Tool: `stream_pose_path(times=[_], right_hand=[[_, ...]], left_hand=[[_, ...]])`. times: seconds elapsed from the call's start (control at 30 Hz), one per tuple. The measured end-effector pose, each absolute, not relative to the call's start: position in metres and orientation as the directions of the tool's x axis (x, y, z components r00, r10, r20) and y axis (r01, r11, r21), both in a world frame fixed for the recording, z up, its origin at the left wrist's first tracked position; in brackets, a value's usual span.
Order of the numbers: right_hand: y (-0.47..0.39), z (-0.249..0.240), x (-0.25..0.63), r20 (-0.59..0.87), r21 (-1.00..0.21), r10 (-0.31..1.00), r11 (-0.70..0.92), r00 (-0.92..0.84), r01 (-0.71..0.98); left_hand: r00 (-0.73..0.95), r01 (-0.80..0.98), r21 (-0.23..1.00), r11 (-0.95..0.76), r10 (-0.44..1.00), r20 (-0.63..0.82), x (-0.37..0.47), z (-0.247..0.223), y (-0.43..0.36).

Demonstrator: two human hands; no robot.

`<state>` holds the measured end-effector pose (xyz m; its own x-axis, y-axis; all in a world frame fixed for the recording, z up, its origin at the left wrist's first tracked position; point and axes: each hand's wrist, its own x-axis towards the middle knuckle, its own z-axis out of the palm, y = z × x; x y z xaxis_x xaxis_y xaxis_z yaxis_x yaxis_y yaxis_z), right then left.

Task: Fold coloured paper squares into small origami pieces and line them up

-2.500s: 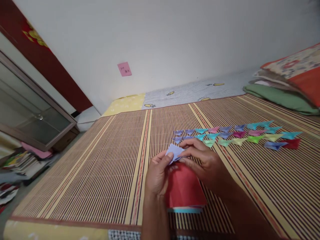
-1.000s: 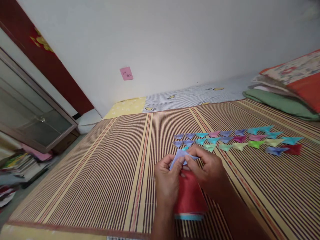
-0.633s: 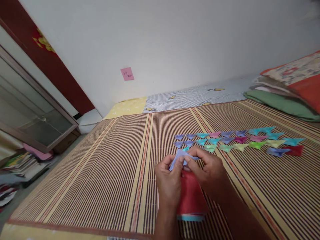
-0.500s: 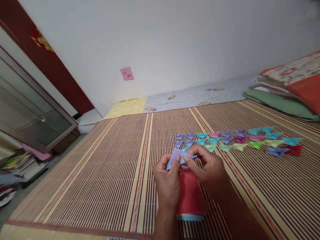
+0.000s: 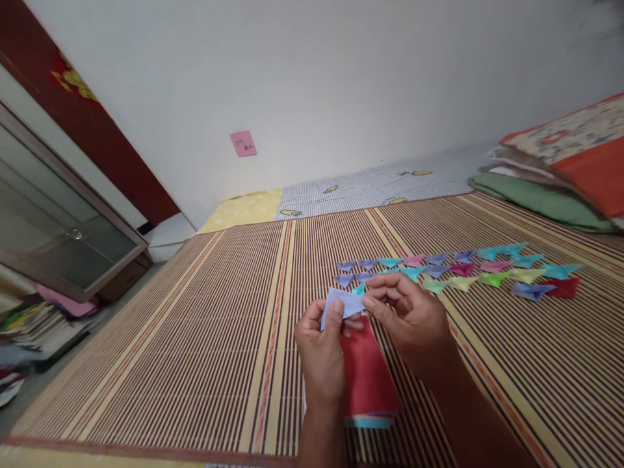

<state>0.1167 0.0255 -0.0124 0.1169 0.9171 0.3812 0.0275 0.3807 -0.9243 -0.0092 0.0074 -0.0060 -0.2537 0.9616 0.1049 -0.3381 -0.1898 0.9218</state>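
Observation:
A small folded lavender paper (image 5: 345,303) is pinched between the thumb and fingers of my left hand (image 5: 322,344). At its right corner, the thumb of my right hand (image 5: 409,318) touches the paper; the fingers above curve over, slightly parted from the thumb. Beneath both hands lies a stack of square paper (image 5: 370,377), red on top, with light blue and other colours showing at its near edge. Past my hands stand several folded paper pieces in rows, among them a lime green one (image 5: 494,279) and a red one (image 5: 565,287).
A striped bamboo mat (image 5: 219,338) covers the bed. Folded bedding, with a green piece (image 5: 541,198), lies at the back right. A pink note (image 5: 243,143) is on the wall. Books (image 5: 39,325) and a glass-panelled cabinet (image 5: 63,214) are at the left.
My right fingers have loosened and shifted slightly right. The paper's right part, pinched and pointed before, now shows as a flatter shape. The view has shifted slightly.

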Motion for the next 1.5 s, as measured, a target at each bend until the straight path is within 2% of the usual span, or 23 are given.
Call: stream_pose_path(times=[0.17, 0.33, 0.6, 0.8, 1.0, 1.2, 1.37, 1.5], right_hand=[[0.03, -0.013, 0.124, 0.358, -0.933, 0.929, 0.36, 0.088, -0.009], [0.032, -0.01, 0.131, 0.268, -0.961, 0.936, 0.278, -0.229, 0.008], [0.034, -0.013, 0.133, 0.274, -0.959, 0.941, 0.283, -0.197, 0.018], [0.03, -0.007, 0.132, 0.257, -0.964, 0.958, 0.263, -0.128, 0.031], [0.028, -0.006, 0.128, 0.247, -0.968, 0.958, 0.25, -0.146, -0.002], [0.031, -0.009, 0.132, 0.291, -0.955, 0.956, 0.293, -0.041, 0.052], [0.034, -0.01, 0.136, 0.285, -0.958, 0.959, 0.285, -0.003, 0.018], [0.032, -0.009, 0.135, 0.285, -0.958, 0.958, 0.284, 0.017, 0.035]], left_hand=[[-0.23, -0.294, 0.942, -0.159, 0.969, 0.091, -0.011, -0.006, 0.007], [-0.107, -0.111, 0.978, -0.177, 0.98, 0.165, -0.015, -0.003, 0.004], [-0.039, 0.178, 0.947, -0.269, 0.959, 0.28, -0.016, -0.001, 0.003], [0.072, -0.028, 0.996, -0.09, 0.993, 0.092, -0.018, 0.002, 0.003], [0.057, -0.028, 0.998, -0.054, 0.997, 0.056, -0.018, -0.004, 0.004], [0.001, -0.195, 0.971, -0.139, 0.99, 0.142, -0.019, -0.003, 0.004], [-0.028, -0.186, 0.957, -0.222, 0.975, 0.22, -0.02, -0.001, 0.002], [-0.045, -0.201, 0.959, -0.199, 0.98, 0.194, -0.019, -0.002, 0.003]])
